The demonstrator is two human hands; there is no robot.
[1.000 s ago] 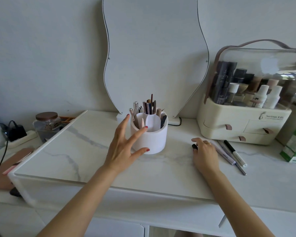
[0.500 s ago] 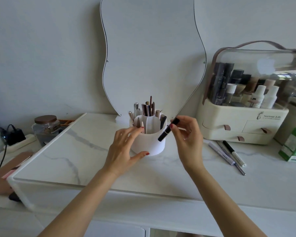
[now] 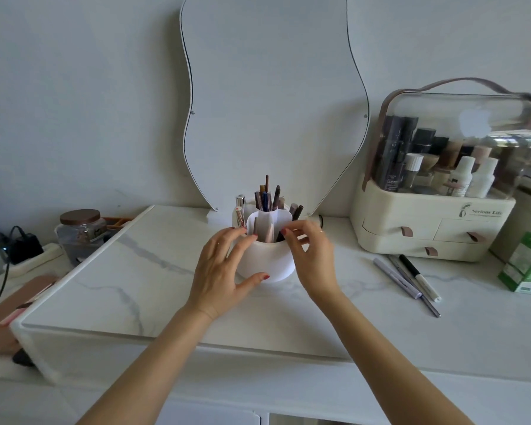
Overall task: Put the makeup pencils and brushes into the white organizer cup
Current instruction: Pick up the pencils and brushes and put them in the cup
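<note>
Far left of frame: glass jar (image 3: 82,231) with a brown lid, charger and cable, off the marble tabletop (image 3: 154,280).

Left hand (image 3: 224,271) sits at centre, fingers spread and lightly curved against the left wall of the white organizer cup (image 3: 269,262), thumb on its lower front. Steadying it, not a full wrap.

Cup stands upright at centre, in front of the wavy mirror (image 3: 270,96). Compartments already hold many pencils and brushes (image 3: 267,194), tips up.

Right hand (image 3: 311,256) is at the cup's right rim, fingers curled in, fingertips right by a dark pencil (image 3: 280,236) that is down in the front right compartment. Cannot tell whether it is pinching the pencil or has let go; the contact is hidden.

Right of centre: three loose pencils (image 3: 411,279) lie flat, side by side, well apart from the cup, just in front of the cream cosmetic case (image 3: 436,228). Green box (image 3: 529,265) at the right edge.

Handling judgement: the pencils look light, stiff, thin and smooth, and likely roll. Pinch one mid-barrel with thumb and two fingers, tilt it upright, drop it in tail first. The cup looks light, so it could tip or slide, which calls for a bracing hand. Task looks mostly done, three left.
</note>
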